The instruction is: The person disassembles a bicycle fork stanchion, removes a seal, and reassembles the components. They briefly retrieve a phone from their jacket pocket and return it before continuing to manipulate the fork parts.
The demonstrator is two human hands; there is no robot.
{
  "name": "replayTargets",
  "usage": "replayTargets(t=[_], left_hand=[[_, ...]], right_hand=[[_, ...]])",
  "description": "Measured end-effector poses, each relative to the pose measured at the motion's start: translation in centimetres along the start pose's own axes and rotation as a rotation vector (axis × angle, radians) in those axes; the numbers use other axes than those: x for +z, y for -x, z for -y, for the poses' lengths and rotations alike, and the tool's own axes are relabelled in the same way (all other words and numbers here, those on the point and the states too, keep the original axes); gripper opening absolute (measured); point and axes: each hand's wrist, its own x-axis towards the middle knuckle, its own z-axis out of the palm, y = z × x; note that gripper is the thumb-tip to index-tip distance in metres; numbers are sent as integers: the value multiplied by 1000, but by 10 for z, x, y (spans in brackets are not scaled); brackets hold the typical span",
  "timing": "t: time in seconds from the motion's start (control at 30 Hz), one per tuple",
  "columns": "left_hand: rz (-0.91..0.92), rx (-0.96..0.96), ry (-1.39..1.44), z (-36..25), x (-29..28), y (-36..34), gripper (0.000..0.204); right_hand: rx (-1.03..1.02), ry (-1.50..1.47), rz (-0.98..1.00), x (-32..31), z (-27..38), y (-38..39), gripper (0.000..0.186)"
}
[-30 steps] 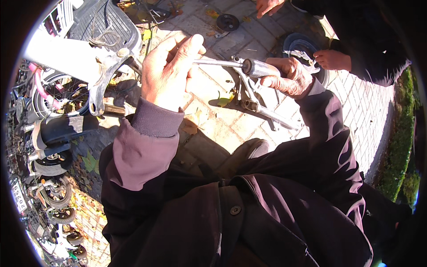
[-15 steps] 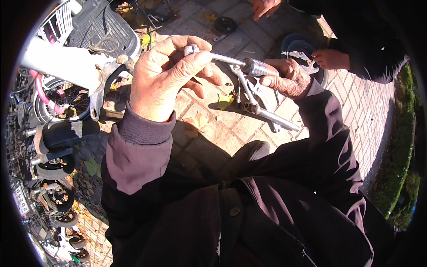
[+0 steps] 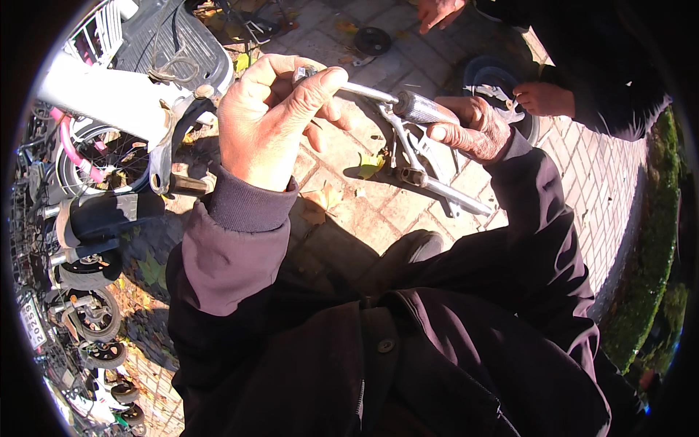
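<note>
My right hand (image 3: 477, 130) is closed around the knurled metal grip of a ratchet wrench (image 3: 370, 93). Its thin shaft runs left to a small, blocky head. Thumb and fingers of my left hand (image 3: 266, 120) pinch the wrench at that head. Below the tool, a silver metal stand bracket (image 3: 410, 149) with a tube at its lower end is seen over the sunlit paving; whether my right hand touches it is hidden.
At left stands a white scooter frame (image 3: 109, 102) with a grey footboard (image 3: 171, 47) and a pink-framed wheel (image 3: 73, 153) behind. Several parked scooters line the lower left. Another person's hand (image 3: 542, 98) is beside a wheel (image 3: 491, 73). A round black part (image 3: 372, 41) lies on the paving.
My left hand has turned and shifted slightly, its thumb rolling over the wrench head, which now shows a darker side. My right hand keeps its grip in nearly the same place.
</note>
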Motion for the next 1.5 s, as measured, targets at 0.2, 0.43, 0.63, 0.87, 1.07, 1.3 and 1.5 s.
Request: replayTargets(t=[0.2, 0.43, 0.63, 0.87, 1.07, 1.3, 1.5], left_hand=[[-121, 140, -24, 4, 8, 3, 21], [-114, 293, -238, -9, 15, 10, 14], [66, 72, 292, -18, 19, 14, 28], [238, 141, 322, -15, 11, 5, 26], [321, 197, 307, -18, 5, 2, 20], [317, 161, 262, -27, -2, 0, 23], [304, 97, 183, -29, -10, -1, 36]], right_hand=[[-11, -12, 8, 2, 5, 2, 59], [14, 16, 11, 6, 3, 0, 60], [-167, -160, 125, 21, -4, -11, 43], [-43, -292, 160, 21, -3, -10, 43], [-63, -321, 202, 21, -1, -12, 42], [-30, -370, 246, 18, 1, -10, 41], [-43, -450, 251, 19, 0, -10, 37]])
